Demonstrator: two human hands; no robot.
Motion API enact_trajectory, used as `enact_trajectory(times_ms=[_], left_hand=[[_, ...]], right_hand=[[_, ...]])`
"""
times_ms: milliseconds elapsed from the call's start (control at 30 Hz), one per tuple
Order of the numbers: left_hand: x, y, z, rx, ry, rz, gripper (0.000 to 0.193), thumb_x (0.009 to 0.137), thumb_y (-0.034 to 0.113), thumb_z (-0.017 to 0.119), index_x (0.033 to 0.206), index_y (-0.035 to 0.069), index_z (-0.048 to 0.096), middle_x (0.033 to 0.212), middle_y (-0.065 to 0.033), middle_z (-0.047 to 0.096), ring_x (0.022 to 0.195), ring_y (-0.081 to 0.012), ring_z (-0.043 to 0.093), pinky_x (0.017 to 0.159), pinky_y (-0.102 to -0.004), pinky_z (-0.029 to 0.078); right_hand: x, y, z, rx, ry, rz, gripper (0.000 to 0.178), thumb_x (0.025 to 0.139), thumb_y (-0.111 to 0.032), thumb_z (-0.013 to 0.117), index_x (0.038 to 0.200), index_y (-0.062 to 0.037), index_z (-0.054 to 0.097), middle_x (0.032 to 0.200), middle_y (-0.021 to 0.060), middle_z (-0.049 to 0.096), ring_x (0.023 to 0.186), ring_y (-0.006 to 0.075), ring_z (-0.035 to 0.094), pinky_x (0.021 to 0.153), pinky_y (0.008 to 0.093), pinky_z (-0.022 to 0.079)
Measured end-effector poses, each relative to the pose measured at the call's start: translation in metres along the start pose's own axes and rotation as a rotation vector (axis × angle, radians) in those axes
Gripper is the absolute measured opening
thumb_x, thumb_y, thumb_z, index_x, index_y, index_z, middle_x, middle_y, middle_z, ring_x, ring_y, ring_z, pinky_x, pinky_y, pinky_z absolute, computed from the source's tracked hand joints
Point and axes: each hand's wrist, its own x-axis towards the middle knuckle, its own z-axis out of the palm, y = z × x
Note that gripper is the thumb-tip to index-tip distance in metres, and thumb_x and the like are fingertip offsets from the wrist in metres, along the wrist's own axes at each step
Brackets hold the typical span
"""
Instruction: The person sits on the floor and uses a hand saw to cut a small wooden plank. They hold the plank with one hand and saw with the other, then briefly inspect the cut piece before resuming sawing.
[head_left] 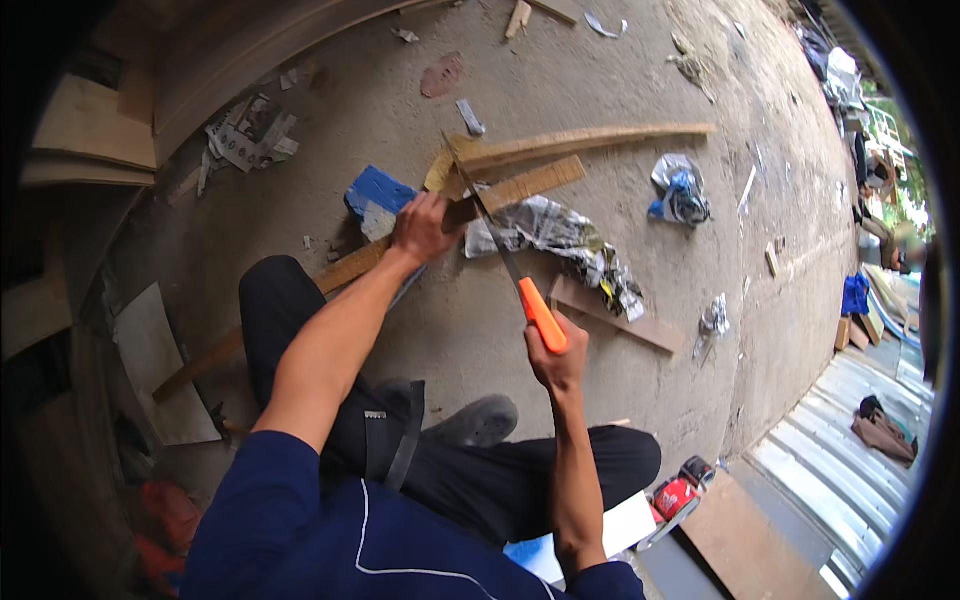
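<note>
My right hand is wrapped round the orange handle of a handsaw. Its thin dark blade slants up and to the left, crossing a long wooden plank. Just left of the blade, my left hand presses down on this plank with its fingers closed over it. The plank runs from beside my left leg up to the right. A blue block sits by my left hand, partly behind the plank. Beyond it lies a second wooden strip. Crumpled printed sheeting lies under and beside the plank's far end.
A flat board and a crumpled clear-and-blue plastic bag lie on the concrete to the right. Torn newspaper is at left, near wooden furniture. Corrugated metal sheets are at lower right. A red object stands near my right knee.
</note>
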Motion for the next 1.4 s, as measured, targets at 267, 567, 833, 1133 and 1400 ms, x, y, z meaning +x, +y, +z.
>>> enact_trajectory(times_ms=[267, 567, 833, 1133, 1400], left_hand=[[0.000, 0.005, -0.001, -0.038, -0.011, -0.019, 0.039, 0.068, 0.030, 0.081, 0.093, 0.003, 0.065, 0.094, -0.0133, 0.062, 0.090, -0.0331, 0.062, 0.076, -0.0420, 0.052], [0.004, 0.001, -0.003, -0.019, -0.008, -0.021, 0.041, 0.069, 0.034, 0.080, 0.091, 0.003, 0.066, 0.092, -0.0139, 0.063, 0.087, -0.0339, 0.062, 0.076, -0.0427, 0.051], [0.006, 0.007, -0.005, -0.003, -0.038, -0.001, 0.043, 0.071, 0.038, 0.079, 0.093, 0.003, 0.067, 0.091, -0.0134, 0.063, 0.086, -0.0348, 0.062, 0.074, -0.0424, 0.051], [0.009, 0.006, -0.006, 0.021, -0.065, 0.009, 0.042, 0.072, 0.036, 0.079, 0.095, 0.003, 0.065, 0.089, -0.0138, 0.062, 0.085, -0.0351, 0.061, 0.073, -0.0425, 0.050], [0.004, 0.014, -0.003, 0.013, 0.016, 0.004, 0.043, 0.068, 0.032, 0.081, 0.097, 0.004, 0.065, 0.093, -0.0129, 0.063, 0.088, -0.0341, 0.062, 0.074, -0.0428, 0.051]], right_hand=[[-0.003, 0.038, 0.023, -0.012, -0.016, -0.197, 0.014, 0.075, -0.013, 0.071, 0.074, -0.0044, 0.059, 0.063, 0.0167, 0.061, 0.058, 0.0348, 0.063, 0.054, 0.0374, 0.050], [-0.013, 0.062, 0.017, 0.038, -0.011, -0.239, 0.015, 0.071, -0.011, 0.072, 0.073, -0.0045, 0.058, 0.060, 0.0139, 0.060, 0.055, 0.0319, 0.063, 0.051, 0.0368, 0.049], [-0.032, 0.079, 0.008, 0.016, -0.003, -0.270, 0.019, 0.071, -0.012, 0.072, 0.071, -0.0043, 0.055, 0.058, 0.0143, 0.057, 0.052, 0.0342, 0.060, 0.049, 0.0379, 0.048], [-0.031, 0.068, -0.004, -0.002, -0.029, -0.255, 0.019, 0.070, -0.013, 0.071, 0.071, -0.0044, 0.055, 0.059, 0.0137, 0.059, 0.051, 0.0326, 0.060, 0.049, 0.0366, 0.048], [0.002, 0.014, 0.030, -0.030, 0.019, -0.119, 0.013, 0.073, -0.011, 0.069, 0.073, -0.0030, 0.059, 0.060, 0.0150, 0.058, 0.052, 0.0309, 0.060, 0.052, 0.0340, 0.047]])
